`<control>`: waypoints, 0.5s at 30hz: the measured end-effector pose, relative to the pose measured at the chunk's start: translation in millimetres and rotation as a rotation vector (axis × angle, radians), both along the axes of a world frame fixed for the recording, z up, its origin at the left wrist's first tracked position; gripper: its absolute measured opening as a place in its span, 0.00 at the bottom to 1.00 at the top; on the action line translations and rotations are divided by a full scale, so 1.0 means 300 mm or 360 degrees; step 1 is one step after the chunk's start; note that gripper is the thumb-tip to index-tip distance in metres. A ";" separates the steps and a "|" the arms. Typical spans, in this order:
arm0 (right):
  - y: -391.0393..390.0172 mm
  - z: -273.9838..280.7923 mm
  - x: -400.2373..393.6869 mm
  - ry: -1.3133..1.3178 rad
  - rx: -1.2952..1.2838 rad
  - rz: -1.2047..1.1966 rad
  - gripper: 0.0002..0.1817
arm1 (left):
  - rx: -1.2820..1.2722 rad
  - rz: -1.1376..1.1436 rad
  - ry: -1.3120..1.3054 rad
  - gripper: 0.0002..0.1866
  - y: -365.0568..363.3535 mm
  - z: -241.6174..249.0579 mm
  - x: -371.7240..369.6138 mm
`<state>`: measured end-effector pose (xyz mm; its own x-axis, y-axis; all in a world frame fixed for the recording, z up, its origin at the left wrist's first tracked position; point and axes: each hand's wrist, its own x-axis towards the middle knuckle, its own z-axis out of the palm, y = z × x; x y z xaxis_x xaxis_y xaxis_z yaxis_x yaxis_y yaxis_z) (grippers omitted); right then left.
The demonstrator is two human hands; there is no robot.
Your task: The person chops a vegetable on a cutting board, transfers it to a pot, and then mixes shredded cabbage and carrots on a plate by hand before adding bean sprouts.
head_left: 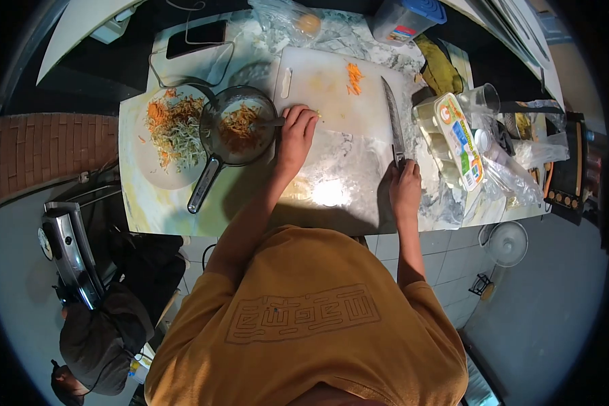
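Note:
My right hand [405, 191] is closed around the dark handle of a kitchen knife [392, 111], whose long blade lies along the right side of a white cutting board [331, 111]. My left hand [297, 135] rests at the board's left side with its fingers curled. A small pale scrap shows by its fingertips. A dark utensil handle [269, 122] runs from the pan [233, 159] to this hand; whether it is gripped is hidden. Shredded browned vegetables [240, 128] lie in the pan. Orange carrot strips [354, 79] sit on the board's upper part.
A plate [162, 177] heaped with shredded vegetables [176, 128] stands left of the pan. To the right are an egg carton [446, 142], a clear glass [482, 100] and plastic bags [521, 159]. Behind stand a blue-lidded container [406, 20] and a phone [196, 38]. Another person [105, 331] is at lower left.

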<state>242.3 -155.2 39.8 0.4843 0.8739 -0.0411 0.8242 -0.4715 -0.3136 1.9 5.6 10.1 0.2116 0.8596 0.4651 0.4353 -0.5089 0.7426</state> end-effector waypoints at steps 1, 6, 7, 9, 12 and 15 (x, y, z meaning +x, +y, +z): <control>-0.003 -0.010 0.007 0.0001 0.0004 -0.0014 0.18 | 0.0010 0.0005 -0.0003 0.05 0.001 0.002 0.000; 0.001 0.054 -0.029 0.0395 0.0235 0.0153 0.12 | 0.0039 -0.0024 -0.0084 0.05 0.001 -0.009 -0.004; 0.013 0.100 -0.059 0.0393 0.0235 0.0151 0.12 | 0.0042 -0.0027 -0.0076 0.05 0.002 -0.009 -0.003; 0.038 0.174 -0.139 0.0749 0.0118 -0.0033 0.10 | 0.0042 -0.0029 -0.0074 0.05 0.002 -0.013 0.002; 0.017 0.121 -0.207 0.1036 0.0095 -0.0014 0.13 | -0.0007 -0.0028 -0.0085 0.05 0.003 -0.022 0.000; -0.002 0.088 -0.259 0.1096 0.0060 0.0099 0.14 | -0.0020 -0.0024 -0.0094 0.05 0.004 -0.020 0.004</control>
<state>164.5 -155.9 66.2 0.3074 0.9062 -0.2904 0.4569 -0.4083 -0.7903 3.0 7.0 4.0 0.1972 0.8622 0.4666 0.3828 -0.5059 0.7730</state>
